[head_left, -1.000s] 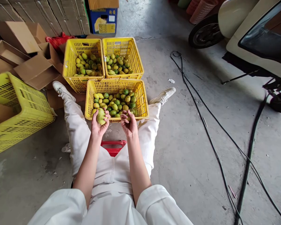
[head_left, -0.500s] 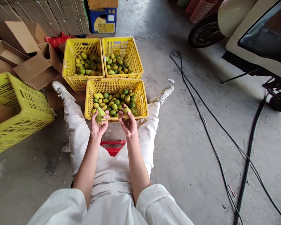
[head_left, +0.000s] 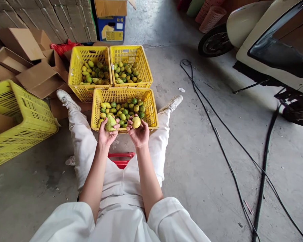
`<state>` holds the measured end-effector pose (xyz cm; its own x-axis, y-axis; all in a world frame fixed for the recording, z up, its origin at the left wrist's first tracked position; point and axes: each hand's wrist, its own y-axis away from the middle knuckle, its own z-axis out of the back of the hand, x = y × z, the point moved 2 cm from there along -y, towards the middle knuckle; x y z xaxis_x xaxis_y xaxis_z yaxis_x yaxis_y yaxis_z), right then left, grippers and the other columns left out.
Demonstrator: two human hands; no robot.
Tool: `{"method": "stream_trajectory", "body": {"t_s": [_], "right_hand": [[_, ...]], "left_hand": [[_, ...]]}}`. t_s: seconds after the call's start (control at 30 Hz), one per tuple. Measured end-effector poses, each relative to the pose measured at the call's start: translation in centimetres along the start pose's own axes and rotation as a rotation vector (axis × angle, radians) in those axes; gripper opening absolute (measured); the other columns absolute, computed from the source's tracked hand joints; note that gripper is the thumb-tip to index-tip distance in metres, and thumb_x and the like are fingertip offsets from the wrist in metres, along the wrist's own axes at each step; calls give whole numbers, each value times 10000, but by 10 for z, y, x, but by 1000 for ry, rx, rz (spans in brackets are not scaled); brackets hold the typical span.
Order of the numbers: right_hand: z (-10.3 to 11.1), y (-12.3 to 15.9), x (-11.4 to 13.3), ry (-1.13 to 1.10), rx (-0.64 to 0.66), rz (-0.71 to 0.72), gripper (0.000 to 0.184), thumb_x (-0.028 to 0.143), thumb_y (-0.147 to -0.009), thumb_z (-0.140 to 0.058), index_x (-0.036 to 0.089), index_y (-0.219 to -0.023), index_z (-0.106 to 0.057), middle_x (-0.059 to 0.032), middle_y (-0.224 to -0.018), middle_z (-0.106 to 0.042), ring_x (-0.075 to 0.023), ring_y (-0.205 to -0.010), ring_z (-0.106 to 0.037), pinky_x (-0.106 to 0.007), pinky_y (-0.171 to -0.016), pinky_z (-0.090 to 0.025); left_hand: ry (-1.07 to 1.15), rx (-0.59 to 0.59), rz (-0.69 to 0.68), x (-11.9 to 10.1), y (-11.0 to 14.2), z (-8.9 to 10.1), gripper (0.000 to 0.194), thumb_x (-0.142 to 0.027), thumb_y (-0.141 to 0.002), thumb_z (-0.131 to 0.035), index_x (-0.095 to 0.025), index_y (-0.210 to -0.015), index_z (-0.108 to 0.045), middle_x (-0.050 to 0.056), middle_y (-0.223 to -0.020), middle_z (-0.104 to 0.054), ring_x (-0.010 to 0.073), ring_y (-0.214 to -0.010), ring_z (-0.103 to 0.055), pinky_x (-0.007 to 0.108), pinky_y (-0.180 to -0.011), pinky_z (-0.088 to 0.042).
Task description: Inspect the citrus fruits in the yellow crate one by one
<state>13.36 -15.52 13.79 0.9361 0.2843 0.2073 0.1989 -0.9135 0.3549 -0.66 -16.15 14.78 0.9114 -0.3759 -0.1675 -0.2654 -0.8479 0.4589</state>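
My left hand (head_left: 106,133) is closed around a yellow-green fruit (head_left: 110,123), palm up. A smaller yellow fruit (head_left: 136,122) rests in the fingers of my right hand (head_left: 138,133). Both hands hover over the near rim of a yellow plastic crate (head_left: 153,111) that sits between my outstretched legs and holds several green and yellow fruits. Behind it stand two more yellow crates, the far left crate (head_left: 74,67) and the far right crate (head_left: 144,64), both with fruit inside.
A tipped yellow crate (head_left: 17,121) lies at the left, with flattened cardboard boxes (head_left: 30,67) behind it. A red stool (head_left: 121,159) shows under me. Black cables (head_left: 217,124) run across the concrete floor at the right, near a parked scooter (head_left: 267,43).
My right hand has picked a yellow fruit out of the near crate and lifted it to the rim. The left hand keeps its fruit. The view has tilted slightly.
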Motion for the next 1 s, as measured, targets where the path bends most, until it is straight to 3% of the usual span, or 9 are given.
{"method": "stream_trajectory", "body": {"t_s": [0.1, 0.27, 0.43, 0.5, 0.63, 0.73, 0.83, 0.93, 1.0], "right_hand": [[-1, 2, 1, 69, -44, 33, 236, 293, -903, -431, 253, -1003, -642, -18, -916, -667, -140, -783, -607, -243, -623, -538], [-3, 4, 3, 63, 16, 40, 237, 245, -883, -470, 268, -1050, -637, -2, -927, -696, -142, -816, -639, -268, -684, -558], [-3, 5, 2, 101, -41, 67, 147, 182, -869, -574, 273, -976, -617, 17, -956, -693, -118, -906, -660, -210, -699, -567], [0, 3, 0, 106, -41, 78, 168, 139, -836, -633, 273, -931, -600, 34, -903, -671, -87, -780, -631, -136, -557, -511], [10, -1, -6, 147, 5, 44, 210, 150, -774, -739, 248, -850, -569, 62, -766, -609, -36, -514, -437, -72, -338, -254], [14, -3, -9, 205, -6, 15, 130, 312, -840, -688, 232, -903, -609, 31, -794, -645, -60, -584, -530, -101, -414, -391], [12, -3, -11, 222, 21, -19, 186, 336, -859, -599, 226, -1004, -640, -21, -922, -705, -142, -803, -653, -229, -616, -570], [9, -1, -11, 259, 61, 0, 248, 267, -811, -616, 248, -1057, -641, -28, -1018, -718, -190, -942, -671, -340, -775, -609], [8, 0, -12, 286, 54, 17, 270, 258, -800, -650, 256, -1069, -642, -12, -1032, -714, -179, -924, -672, -335, -789, -610]], "left_hand": [[13, 36, 13, 0, -1, -4, 320, -355, -1018, -363, -156, -934, -600, 58, -854, -513, 50, -593, -498, 41, -353, -336], [11, 81, 27, 0, -2, -10, 355, -368, -1025, -333, -139, -935, -588, 56, -848, -518, 49, -592, -513, 48, -361, -343], [-14, 76, 21, -1, 0, -14, 402, -395, -1017, -304, -143, -967, -614, 96, -913, -590, 86, -671, -583, 91, -412, -405], [-33, 48, 2, -2, 1, -13, 375, -377, -998, -333, -157, -1070, -628, 134, -1031, -636, 136, -795, -637, 144, -495, -481], [-90, -22, -42, -3, -1, -6, 307, -275, -962, -410, -180, -1167, -618, 132, -1119, -665, 195, -956, -663, 221, -629, -539], [-92, -32, -53, -2, -3, 1, 217, -249, -967, -429, -156, -993, -623, 87, -932, -654, 115, -712, -617, 148, -500, -467], [-61, 7, -34, -1, -1, 3, 252, -264, -990, -394, -148, -907, -602, 50, -795, -592, 64, -553, -497, 96, -376, -346], [-68, 8, -15, -2, 2, 3, 363, -360, -1004, -337, -137, -988, -623, 82, -835, -618, 103, -613, -549, 133, -404, -418], [-87, -14, -34, -3, 4, 3, 422, -359, -1004, -284, -131, -1082, -631, 117, -913, -658, 153, -713, -619, 200, -498, -516]]}}
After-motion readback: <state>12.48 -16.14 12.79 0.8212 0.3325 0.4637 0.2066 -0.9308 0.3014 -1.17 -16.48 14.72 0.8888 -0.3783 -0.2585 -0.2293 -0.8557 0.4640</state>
